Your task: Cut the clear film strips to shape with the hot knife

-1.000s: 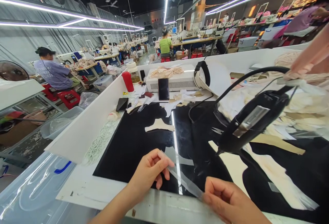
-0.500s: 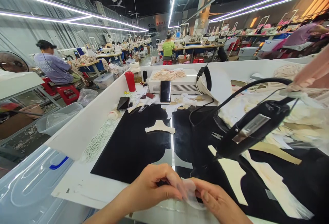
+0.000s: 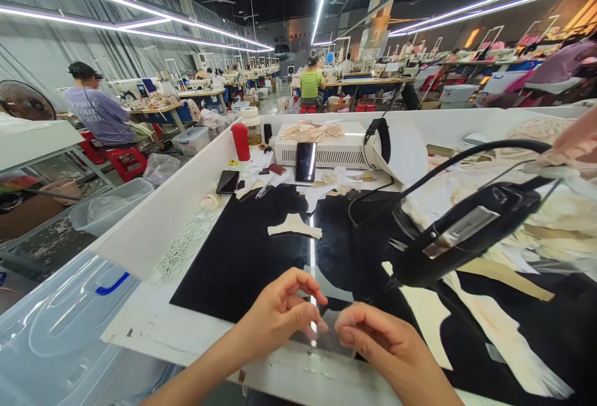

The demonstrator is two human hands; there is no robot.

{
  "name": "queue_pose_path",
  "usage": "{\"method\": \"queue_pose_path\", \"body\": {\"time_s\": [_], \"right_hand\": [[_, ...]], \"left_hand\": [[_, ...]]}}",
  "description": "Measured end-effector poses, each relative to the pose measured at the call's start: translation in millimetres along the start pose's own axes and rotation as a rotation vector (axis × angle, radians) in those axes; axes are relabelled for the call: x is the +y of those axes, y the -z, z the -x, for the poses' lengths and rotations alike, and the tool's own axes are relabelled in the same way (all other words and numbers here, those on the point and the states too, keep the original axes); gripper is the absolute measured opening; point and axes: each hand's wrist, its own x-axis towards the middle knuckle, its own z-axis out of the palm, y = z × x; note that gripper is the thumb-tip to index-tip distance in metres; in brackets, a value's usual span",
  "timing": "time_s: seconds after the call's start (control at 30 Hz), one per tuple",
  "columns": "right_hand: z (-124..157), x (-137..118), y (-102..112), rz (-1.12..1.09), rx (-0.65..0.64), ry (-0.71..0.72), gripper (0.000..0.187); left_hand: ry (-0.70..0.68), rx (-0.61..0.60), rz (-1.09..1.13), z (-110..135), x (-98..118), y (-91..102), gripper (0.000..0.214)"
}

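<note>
A thin translucent piece of film (image 3: 332, 339) lies low over the front edge of the black mat (image 3: 233, 257). My right hand (image 3: 380, 334) pinches its right side between thumb and fingers. My left hand (image 3: 286, 313) is at the film's left end with fingers curved and apart; whether its fingertips touch the film is unclear. Just beyond my hands, a grey translucent cut piece (image 3: 333, 286) rests on the mat, partly covered by the left hand. Farther back lies a cream curved cut piece (image 3: 295, 226).
A black corded tool (image 3: 466, 235) hangs at the right above cream cut pieces (image 3: 426, 316) and tweezers (image 3: 397, 244). Phones (image 3: 305, 162), a red cup (image 3: 240, 142) and a white vented box (image 3: 345, 151) stand at the back. Pale cord (image 3: 184, 247) is heaped left. Co-workers sit beyond.
My left hand has opened, its thumb and fingers parting from the film. My right hand still pinches it, and the film now looks flatter. The view has shifted slightly.
</note>
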Motion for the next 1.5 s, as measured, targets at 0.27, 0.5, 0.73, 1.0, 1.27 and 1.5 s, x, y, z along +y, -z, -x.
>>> {"method": "queue_pose_path", "body": {"time_s": [0.27,0.5,0.73,1.0,1.27,1.5], "right_hand": [[-9,11,0,0.064,0.025,0.059,0.033],[-8,19,1,0.190,0.144,0.093,0.030],[-31,30,5,0.376,0.150,0.291,0.021],[-51,42,-1,0.655,0.165,0.464,0.028],[-56,53,-2,0.977,0.202,0.578,0.037],[-57,57,-4,0.956,0.230,0.628,0.036]], "left_hand": [[0.193,0.041,-0.047,0,5,-10.2,0.044],[0.164,0.144,-0.100,-9,1,-3.2,0.043],[0.075,0.201,-0.262,-23,-7,6.8,0.029],[-0.126,0.306,-0.845,-30,-10,17.0,0.009],[-0.317,0.230,-1.344,-33,-24,23.0,0.021],[-0.408,0.229,-1.436,-29,-30,21.9,0.023]]}}
